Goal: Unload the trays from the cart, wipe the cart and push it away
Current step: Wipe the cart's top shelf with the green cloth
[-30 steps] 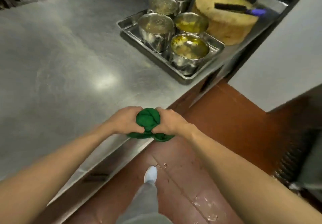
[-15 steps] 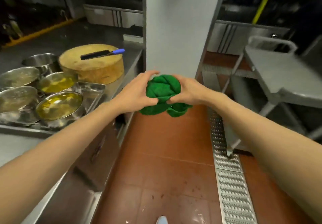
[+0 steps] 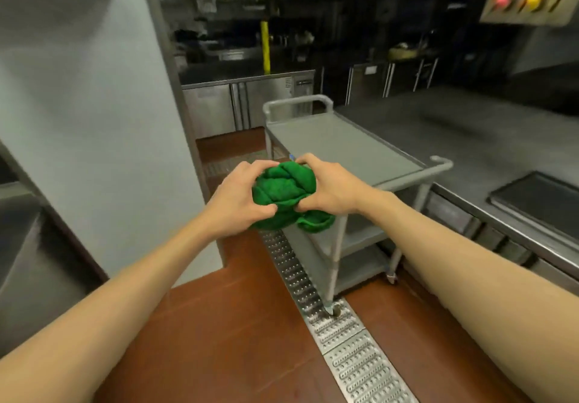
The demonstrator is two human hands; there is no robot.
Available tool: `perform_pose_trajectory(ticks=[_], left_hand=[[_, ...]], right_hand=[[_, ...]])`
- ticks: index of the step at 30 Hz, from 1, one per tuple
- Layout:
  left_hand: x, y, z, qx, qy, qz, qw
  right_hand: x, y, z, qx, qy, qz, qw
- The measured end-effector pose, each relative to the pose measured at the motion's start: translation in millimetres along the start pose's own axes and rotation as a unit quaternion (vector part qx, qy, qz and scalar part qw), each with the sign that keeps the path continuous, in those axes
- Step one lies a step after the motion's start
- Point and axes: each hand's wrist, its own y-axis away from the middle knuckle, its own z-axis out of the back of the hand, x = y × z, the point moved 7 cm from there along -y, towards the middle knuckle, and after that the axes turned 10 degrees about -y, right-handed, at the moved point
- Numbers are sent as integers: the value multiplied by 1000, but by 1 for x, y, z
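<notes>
Two surfaces frame the room: a pale pillar (image 3: 94, 120) at left, a steel counter (image 3: 470, 130) at right, with red floor tiles (image 3: 219, 324) and a perforated drain grate (image 3: 344, 340) below. At centre, the left hand (image 3: 238, 199) and right hand (image 3: 329, 189) grip a bunched green cloth (image 3: 283, 189), fingers curled round it. Behind stands the grey three-shelf cart (image 3: 344, 145), its top bare.

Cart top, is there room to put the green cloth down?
Yes. The cart top looks bare from handle to handle. The counter on its right is bare up to the dark tray. Both hands, left hand and right hand, hold the cloth at the cart's near corner.
</notes>
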Motion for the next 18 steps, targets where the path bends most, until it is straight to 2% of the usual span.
perform_pose_trajectory(ticks=[11,18], left_hand=[[39,-222,-117,43,26,-46,998],[93,-345,-199,104,56,-80,990]], right_hand=[[-176,-149,68,-37,19,-76,996],[-275,-239,75,-60,20,-162,985]])
